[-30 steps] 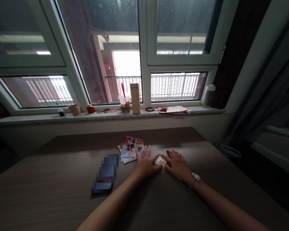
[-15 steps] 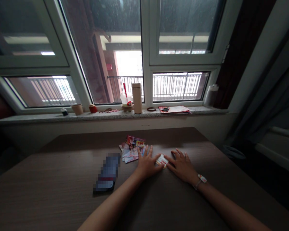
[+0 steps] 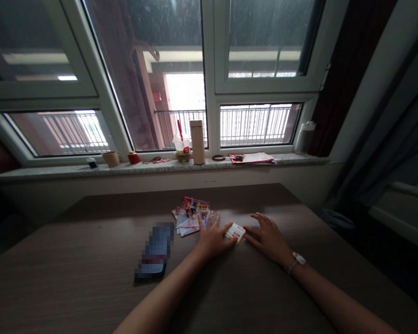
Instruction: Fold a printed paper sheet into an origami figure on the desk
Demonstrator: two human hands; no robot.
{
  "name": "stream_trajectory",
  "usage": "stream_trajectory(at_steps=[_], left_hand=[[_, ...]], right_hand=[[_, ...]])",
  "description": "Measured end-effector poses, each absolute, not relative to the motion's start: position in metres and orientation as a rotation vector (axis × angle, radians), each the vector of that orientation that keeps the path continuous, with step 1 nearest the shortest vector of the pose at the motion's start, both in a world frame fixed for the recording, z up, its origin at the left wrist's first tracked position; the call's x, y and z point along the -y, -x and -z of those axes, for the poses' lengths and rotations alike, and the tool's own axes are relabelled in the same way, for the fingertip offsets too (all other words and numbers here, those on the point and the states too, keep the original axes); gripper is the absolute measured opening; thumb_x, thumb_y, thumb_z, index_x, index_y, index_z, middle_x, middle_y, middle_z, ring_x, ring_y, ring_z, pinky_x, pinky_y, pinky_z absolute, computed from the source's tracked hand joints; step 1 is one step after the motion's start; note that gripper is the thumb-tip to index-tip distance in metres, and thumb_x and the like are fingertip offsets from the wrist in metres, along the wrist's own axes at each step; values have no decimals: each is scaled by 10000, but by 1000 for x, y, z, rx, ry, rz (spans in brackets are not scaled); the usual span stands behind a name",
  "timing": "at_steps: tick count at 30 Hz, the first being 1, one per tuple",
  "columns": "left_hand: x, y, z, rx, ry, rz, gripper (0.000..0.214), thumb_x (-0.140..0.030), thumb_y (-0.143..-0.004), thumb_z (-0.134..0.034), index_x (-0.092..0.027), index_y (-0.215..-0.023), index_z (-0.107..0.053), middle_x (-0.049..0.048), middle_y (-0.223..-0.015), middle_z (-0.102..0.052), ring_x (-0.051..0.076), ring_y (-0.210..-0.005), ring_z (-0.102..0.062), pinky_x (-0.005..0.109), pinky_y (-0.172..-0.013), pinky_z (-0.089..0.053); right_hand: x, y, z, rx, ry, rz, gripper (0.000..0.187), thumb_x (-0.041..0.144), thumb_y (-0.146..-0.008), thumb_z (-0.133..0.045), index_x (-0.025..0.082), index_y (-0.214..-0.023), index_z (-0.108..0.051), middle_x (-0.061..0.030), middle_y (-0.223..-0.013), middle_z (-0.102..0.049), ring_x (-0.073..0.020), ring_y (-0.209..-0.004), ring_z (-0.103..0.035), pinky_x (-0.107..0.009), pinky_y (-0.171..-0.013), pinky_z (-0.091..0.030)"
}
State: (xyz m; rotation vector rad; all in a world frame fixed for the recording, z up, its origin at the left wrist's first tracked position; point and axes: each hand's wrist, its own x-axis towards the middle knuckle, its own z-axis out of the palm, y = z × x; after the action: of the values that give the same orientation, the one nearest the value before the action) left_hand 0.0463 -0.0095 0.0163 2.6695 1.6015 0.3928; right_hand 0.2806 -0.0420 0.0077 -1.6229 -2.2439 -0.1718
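Note:
A small white piece of paper or card (image 3: 236, 231) with red print and an orange edge lies on the table between my hands. My left hand (image 3: 212, 237) rests with its fingers spread; its thumb and forefinger touch the left side of the card, and its other fingertips reach the edge of a pile of printed paper pieces (image 3: 190, 215). On the other side, my right hand (image 3: 270, 237) has its fingers apart, with thumb and forefinger at or just off the card's right corner. I cannot tell whether they touch it.
A phone (image 3: 155, 250), blurred out, lies left of my left forearm on the dark table (image 3: 73, 260). Along the windowsill (image 3: 149, 169) stand a beige flask (image 3: 197, 144), a paper cup (image 3: 110, 159), a drink cup with a red straw, scissors (image 3: 237, 158) and printed sheets (image 3: 256, 158).
My right hand has drawn back slightly to the right, uncovering more of the card. My left hand stays in nearly the same place.

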Motion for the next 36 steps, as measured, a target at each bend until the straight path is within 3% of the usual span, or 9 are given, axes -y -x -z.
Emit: stream_trajectory(at_steps=[9,17,36], left_hand=[[9,-48,-16,-1640,-2656,-387,633,-775,-851,-416,-483,-1407,-497,49,-1565,-423,417,-1463,-265,744,-1114,63],[9,-50,-17,-1654,-2624,-340,645,-775,-843,-437,-489,-1421,-472,43,-1564,-425,429,-1470,-238,736,-1111,103],[8,-49,-16,-1653,-2599,-327,674,-802,-819,-434,-499,-1420,-469,55,-1576,-403,442,-1454,-275,744,-1109,74]], right_hand=[[45,-276,-7,2368,1583,54,360,528,-997,-406,504,-1315,-572,-8,-1566,-387,-308,-1457,-297,-633,-1170,-213],[45,-275,-4,2281,1653,158,409,499,-1027,-309,454,-1291,-618,-35,-1504,-471,-315,-1426,-344,-645,-1145,-250],[42,-273,-6,2183,1734,176,340,418,-1003,-413,424,-1164,-713,-67,-1388,-554,-326,-1416,-351,-659,-1133,-231]])
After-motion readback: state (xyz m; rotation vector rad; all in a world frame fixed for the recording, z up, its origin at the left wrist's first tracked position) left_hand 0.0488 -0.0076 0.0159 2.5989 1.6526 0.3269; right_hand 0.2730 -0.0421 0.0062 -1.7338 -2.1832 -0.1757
